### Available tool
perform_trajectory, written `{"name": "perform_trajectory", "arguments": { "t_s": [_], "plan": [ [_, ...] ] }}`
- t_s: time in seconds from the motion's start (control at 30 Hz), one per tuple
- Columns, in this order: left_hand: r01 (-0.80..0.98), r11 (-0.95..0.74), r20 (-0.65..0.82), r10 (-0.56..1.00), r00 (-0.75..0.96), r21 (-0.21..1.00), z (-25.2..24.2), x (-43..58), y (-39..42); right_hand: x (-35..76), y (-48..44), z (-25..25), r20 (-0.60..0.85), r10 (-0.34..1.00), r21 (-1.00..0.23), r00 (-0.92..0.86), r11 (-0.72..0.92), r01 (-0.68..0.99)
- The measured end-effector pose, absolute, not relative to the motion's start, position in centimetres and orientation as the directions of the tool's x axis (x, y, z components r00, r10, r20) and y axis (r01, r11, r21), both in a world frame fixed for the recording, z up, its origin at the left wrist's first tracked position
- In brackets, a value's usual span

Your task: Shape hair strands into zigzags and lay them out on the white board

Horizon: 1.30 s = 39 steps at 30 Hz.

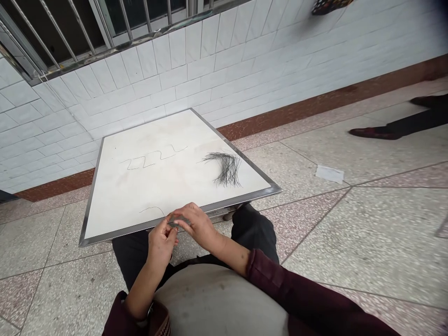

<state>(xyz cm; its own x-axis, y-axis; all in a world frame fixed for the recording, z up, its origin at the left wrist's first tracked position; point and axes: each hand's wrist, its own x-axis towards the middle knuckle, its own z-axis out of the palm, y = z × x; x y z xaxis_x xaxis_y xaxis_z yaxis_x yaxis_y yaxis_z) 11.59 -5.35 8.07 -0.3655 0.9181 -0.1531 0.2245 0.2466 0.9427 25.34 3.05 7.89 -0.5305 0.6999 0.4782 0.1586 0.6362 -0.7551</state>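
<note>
My left hand [161, 241] and my right hand [196, 225] meet at the near edge of a white-topped table [115, 196] with a metal rim. The fingers of both are pinched together around a thin dark strand. One thin dark strand [151, 208] curves over the tabletop and runs toward my fingertips; its end is hidden by them. Farther in lie several bent, zigzag strands [154, 157], placed roughly in a row. To the right is a loose pile of dark strands [227, 168], bent and overlapping.
Behind the table rises a white tiled wall [196, 65] with a barred window [115, 23]. On the speckled floor at right lies a white paper piece [329, 174]. Another person's leg and shoe [378, 133] show at the far right. My knees are below the table's near edge.
</note>
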Motion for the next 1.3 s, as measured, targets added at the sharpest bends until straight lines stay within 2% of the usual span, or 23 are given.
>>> {"name": "perform_trajectory", "arguments": {
  "t_s": [0.07, 0.13, 0.33, 0.57, 0.67, 0.8, 0.9, 1.03, 1.13, 1.23, 1.3],
  "plan": [
    [0.259, 0.238, -0.140, 0.927, -0.347, 0.936, 7.9, 11.6, -5.3, 24.9, 2.4, 7.7, 0.485, 0.638, -0.682, -0.598, 0.704, 0.198],
    [0.277, 0.233, -0.130, 0.930, -0.345, 0.932, 7.9, 11.6, -5.3, 24.4, 2.1, 7.2, 0.472, 0.637, -0.658, -0.609, 0.715, 0.238],
    [0.277, 0.222, -0.121, 0.933, -0.338, 0.935, 7.8, 11.6, -5.2, 24.0, 2.3, 6.9, 0.475, 0.705, -0.668, -0.527, 0.678, 0.306],
    [0.262, 0.204, -0.105, 0.932, -0.347, 0.943, 7.8, 11.9, -5.0, 23.8, 2.2, 7.3, 0.475, 0.720, -0.707, -0.506, 0.655, 0.267],
    [0.171, 0.215, -0.150, 0.932, -0.330, 0.961, 8.0, 11.8, -5.0, 23.9, 2.6, 7.2, 0.402, 0.786, -0.800, -0.470, 0.552, 0.237],
    [0.019, 0.225, -0.207, 0.926, -0.316, 0.974, 8.0, 10.9, -5.2, 24.7, 3.6, 6.7, 0.196, 0.856, -0.953, -0.478, 0.280, 0.111],
    [-0.055, 0.206, -0.213, 0.933, -0.291, 0.977, 7.9, 10.3, -5.4, 25.1, 3.9, 6.5, 0.112, 0.853, -0.986, -0.509, 0.159, 0.050],
    [-0.067, 0.209, -0.219, 0.946, -0.238, 0.976, 7.8, 10.7, -5.3, 25.0, 3.6, 6.6, 0.161, 0.839, -0.966, -0.520, 0.242, 0.092],
    [-0.065, 0.200, -0.211, 0.937, -0.279, 0.978, 7.8, 11.1, -5.3, 24.9, 3.6, 6.7, 0.240, 0.835, -0.941, -0.496, 0.327, 0.094],
    [-0.085, 0.184, -0.202, 0.910, -0.361, 0.979, 8.0, 11.3, -5.2, 25.0, 3.8, 6.3, 0.312, 0.890, -0.931, -0.333, 0.356, 0.077],
    [-0.097, 0.167, -0.192, 0.894, -0.404, 0.981, 8.1, 11.4, -5.2, 24.9, 3.8, 5.9, 0.267, 0.941, -0.962, -0.208, 0.272, -0.008]
  ]
}}
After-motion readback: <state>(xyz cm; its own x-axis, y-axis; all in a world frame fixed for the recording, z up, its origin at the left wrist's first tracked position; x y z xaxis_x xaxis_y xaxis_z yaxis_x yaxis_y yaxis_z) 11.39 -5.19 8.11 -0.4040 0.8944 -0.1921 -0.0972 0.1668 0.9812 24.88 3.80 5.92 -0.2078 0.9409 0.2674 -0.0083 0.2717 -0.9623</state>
